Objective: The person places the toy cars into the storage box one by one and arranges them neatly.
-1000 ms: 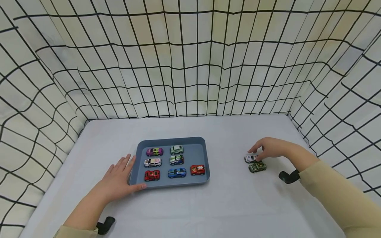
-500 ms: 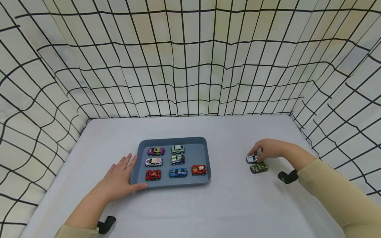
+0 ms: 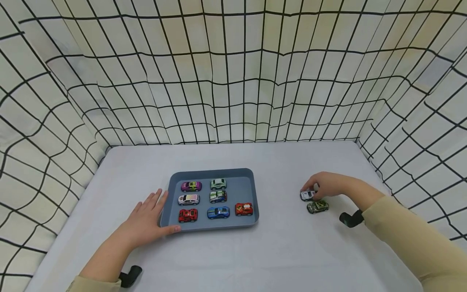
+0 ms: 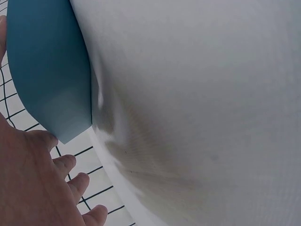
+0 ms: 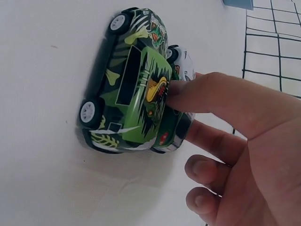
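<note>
My right hand (image 3: 333, 184) pinches a small white toy car (image 3: 305, 196) between thumb and fingers on the cloth, right of the tray. Against its near side sits a green camouflage toy car (image 3: 318, 207). In the right wrist view this green car (image 5: 141, 101), with a dinosaur print, hides most of the white car (image 5: 186, 63); the thumb reaches between them. My left hand (image 3: 146, 221) lies with spread, straight fingers at the left end of a blue-grey tray (image 3: 237, 182), thumb on its front rim. The left wrist view shows the tray wall (image 4: 47, 70) beside those fingers.
Several toy cars stand in the tray: a purple one (image 3: 191, 186), a light green one (image 3: 218, 184), a red one (image 3: 243, 209) at its right, and others. White cloth (image 3: 270, 251) covers the table. Black netting (image 3: 240, 81) over white sheets encloses the back and sides.
My right hand's fingers have come down onto the white car and closed on it. That car has shifted slightly left along the green one. My left hand stays on the tray.
</note>
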{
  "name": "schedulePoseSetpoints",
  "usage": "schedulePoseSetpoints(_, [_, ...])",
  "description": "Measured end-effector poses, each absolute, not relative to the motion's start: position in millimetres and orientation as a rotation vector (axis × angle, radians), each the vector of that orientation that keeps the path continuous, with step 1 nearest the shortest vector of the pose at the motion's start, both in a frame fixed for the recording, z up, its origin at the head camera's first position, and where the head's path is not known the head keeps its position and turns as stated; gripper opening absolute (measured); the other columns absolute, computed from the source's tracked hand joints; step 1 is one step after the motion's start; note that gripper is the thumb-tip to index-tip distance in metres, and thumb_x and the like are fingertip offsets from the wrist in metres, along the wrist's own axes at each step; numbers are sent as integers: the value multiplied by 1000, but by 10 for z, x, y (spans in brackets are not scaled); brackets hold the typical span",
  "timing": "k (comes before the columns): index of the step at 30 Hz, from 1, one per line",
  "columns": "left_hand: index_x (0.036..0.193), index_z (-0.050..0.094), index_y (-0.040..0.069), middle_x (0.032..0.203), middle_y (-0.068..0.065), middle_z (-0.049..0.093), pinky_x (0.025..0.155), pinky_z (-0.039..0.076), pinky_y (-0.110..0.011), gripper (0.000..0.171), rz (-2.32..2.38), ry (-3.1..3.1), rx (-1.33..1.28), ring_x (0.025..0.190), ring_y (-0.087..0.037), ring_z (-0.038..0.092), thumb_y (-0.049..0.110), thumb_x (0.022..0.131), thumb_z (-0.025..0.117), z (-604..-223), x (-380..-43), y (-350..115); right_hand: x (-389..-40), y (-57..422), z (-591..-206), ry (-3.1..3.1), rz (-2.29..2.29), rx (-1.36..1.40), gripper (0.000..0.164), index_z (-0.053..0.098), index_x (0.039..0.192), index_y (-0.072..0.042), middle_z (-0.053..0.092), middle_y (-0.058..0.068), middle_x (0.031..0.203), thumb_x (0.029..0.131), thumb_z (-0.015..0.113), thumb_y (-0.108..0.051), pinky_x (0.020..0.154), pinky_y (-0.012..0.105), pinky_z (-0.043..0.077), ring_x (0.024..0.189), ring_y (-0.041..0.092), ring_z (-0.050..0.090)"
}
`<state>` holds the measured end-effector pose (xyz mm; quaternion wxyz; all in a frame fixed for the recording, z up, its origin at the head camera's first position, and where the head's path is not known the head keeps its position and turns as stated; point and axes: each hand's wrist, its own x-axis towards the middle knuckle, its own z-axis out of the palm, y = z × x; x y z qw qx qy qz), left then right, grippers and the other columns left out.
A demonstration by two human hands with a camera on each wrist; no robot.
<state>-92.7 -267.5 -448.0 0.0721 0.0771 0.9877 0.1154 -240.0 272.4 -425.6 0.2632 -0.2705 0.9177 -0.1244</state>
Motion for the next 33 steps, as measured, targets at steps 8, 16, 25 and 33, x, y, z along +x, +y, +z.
schedulePoseSetpoints(8, [154, 23, -4, 158, -30, 19, 113, 15, -69, 125, 355, 2962, 229, 144, -50, 18, 80, 72, 64, -4468, -937, -2663, -2395, 2697, -4184, 2481, -409, -713, 39, 72, 122, -20, 62, -4, 98, 84, 75, -14, 71, 31, 47, 87, 16, 53])
schedulePoseSetpoints(16, [154, 23, -5, 158, -31, 20, 112, 15, -70, 126, 366, 2958, 230, 144, -50, 18, 80, 72, 64, -4467, -936, -2660, -2429, 2640, -4158, 2488, -444, -719, 39, 71, 124, -24, 63, -6, 99, 85, 77, -20, 66, 31, 45, 83, 16, 51])
schedulePoseSetpoints(25, [155, 21, -4, 158, -30, 19, 112, 15, -70, 126, 381, 2962, 238, 144, -50, 18, 81, 72, 63, -4503, -933, -2682, -2432, 2433, -4098, 2481, -535, -720, 40, 71, 126, -24, 63, -4, 102, 86, 77, -22, 68, 33, 46, 85, 18, 52])
schedulePoseSetpoints(33, [155, 20, -4, 159, -30, 19, 113, 15, -69, 127, 393, 2962, 241, 145, -50, 17, 82, 72, 62, -4524, -927, -2703, -2471, 2137, -4088, 2479, -578, -739, 41, 70, 126, -29, 63, -5, 103, 87, 77, -27, 66, 32, 47, 85, 19, 53])
